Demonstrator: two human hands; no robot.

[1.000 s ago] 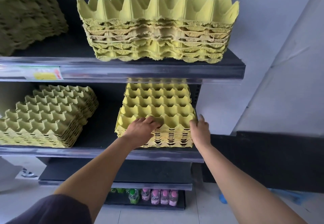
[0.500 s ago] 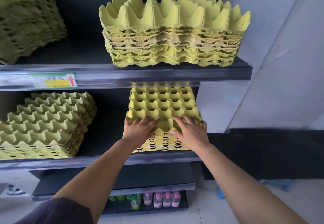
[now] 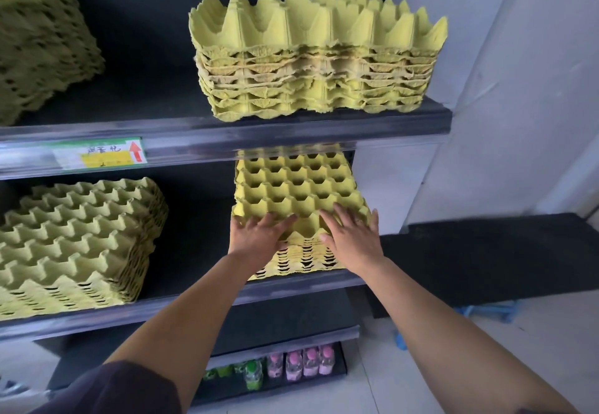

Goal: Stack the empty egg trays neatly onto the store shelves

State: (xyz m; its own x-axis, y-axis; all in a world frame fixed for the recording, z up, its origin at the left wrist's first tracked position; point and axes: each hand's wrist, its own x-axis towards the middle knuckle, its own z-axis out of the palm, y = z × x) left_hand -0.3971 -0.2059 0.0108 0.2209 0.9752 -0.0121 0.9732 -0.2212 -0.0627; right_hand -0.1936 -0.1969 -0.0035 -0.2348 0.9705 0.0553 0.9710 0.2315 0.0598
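Two hands on the stack of yellow-green moulded-pulp egg trays (image 3: 295, 186) at the right end of the dark metal middle shelf (image 3: 194, 310), near its front edge. Left hand (image 3: 256, 235) lies flat on the top tray's front-left part, fingers straight and spread, gripping nothing. Right hand (image 3: 351, 235) lies flat on the front-right part, fingers also straight and apart, palm down. Trays in that stack look nested and roughly flush; its back runs under the upper shelf (image 3: 291, 141). Second stack of the same trays (image 3: 74, 238) sits at the middle shelf's left end, well apart. Upper shelf carries a stack (image 3: 317, 66) at its right end, at the front edge, and another (image 3: 42, 47) at the left, blurred. Green-and-yellow price label (image 3: 100, 155) is on the upper shelf's front rail. Small pink-capped bottles (image 3: 301, 365) stand on the bottom shelf.
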